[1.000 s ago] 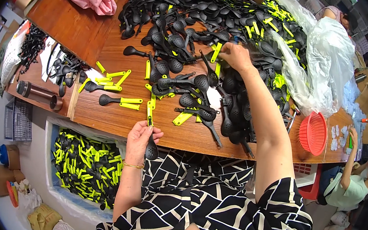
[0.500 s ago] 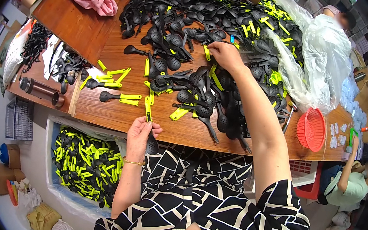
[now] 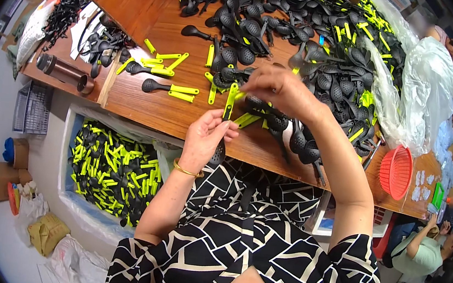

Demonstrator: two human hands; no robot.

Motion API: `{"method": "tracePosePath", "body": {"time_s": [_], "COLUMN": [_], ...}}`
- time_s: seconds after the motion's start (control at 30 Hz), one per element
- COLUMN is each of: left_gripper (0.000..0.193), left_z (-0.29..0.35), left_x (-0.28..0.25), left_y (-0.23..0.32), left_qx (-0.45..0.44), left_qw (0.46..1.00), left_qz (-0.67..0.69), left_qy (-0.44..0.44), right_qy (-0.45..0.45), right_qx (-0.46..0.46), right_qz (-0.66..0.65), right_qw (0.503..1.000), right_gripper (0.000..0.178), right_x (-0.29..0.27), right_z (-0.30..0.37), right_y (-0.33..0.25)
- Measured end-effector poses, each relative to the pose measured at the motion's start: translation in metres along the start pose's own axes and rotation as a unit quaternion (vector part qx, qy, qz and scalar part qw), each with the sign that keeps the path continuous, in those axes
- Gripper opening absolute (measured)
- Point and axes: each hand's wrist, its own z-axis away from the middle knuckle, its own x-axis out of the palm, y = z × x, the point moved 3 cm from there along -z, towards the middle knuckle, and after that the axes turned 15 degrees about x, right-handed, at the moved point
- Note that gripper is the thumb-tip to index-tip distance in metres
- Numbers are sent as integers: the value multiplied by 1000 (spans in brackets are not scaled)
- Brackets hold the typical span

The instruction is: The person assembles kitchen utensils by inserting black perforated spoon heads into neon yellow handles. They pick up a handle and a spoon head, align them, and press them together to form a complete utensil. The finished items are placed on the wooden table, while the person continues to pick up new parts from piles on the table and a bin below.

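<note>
My left hand (image 3: 204, 139) pinches a black slotted spoon (image 3: 218, 154), its bowl hanging below my fingers. A yellow-green handle (image 3: 231, 99) points up from the grip, along the spoon's stem. Close against it on the right, my right hand (image 3: 282, 90) has its fingers closed on a second yellow-green handle piece (image 3: 239, 95), mostly hidden by the fingertips. Beyond both hands spread many black spoons (image 3: 248, 28), heaped on the wooden table. A spoon with a yellow-green handle (image 3: 155, 85) lies to the left, near other loose handle pieces (image 3: 168, 56).
A lined bin (image 3: 67, 185) of spoons with yellow-green handles stands below the table's front left edge. A red basket (image 3: 396, 171) sits at the right, beside clear plastic sheeting (image 3: 429, 80). A brown flask (image 3: 65, 72) lies at the left. Another person (image 3: 419, 253) is at the far right.
My right hand has come back from the far heap toward my left hand, bringing a yellow-green piece. The left hand still holds the spoon, now a little higher and further right in view.
</note>
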Motion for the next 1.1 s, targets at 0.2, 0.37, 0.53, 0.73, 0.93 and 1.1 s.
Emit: {"method": "tracePosePath", "body": {"time_s": [0.2,0.37,0.53,0.73,0.93,1.1], "left_gripper": [32,32,30,15,11,8], "left_z": [2,11,17,21,37,44], "left_x": [21,29,29,20,31,25], "left_y": [21,25,23,8,22,18], "left_qx": [13,14,36,74,124,204], "left_qw": [997,995,992,985,980,956], "left_qz": [-71,-93,-113,-153,-156,-208], "left_qy": [-6,-18,-35,15,12,13], "right_qy": [-46,-52,-42,63,130,122], "right_qx": [13,50,50,-14,150,140], "right_qz": [22,-13,-5,124,-99,-264], "right_qw": [999,997,998,990,975,946], "right_gripper": [14,13,14,17,49,18], "right_x": [2,7,18,36,53,78], "right_z": [13,21,27,45,63,81], "right_y": [-33,-34,-36,-49,-35,-45]}}
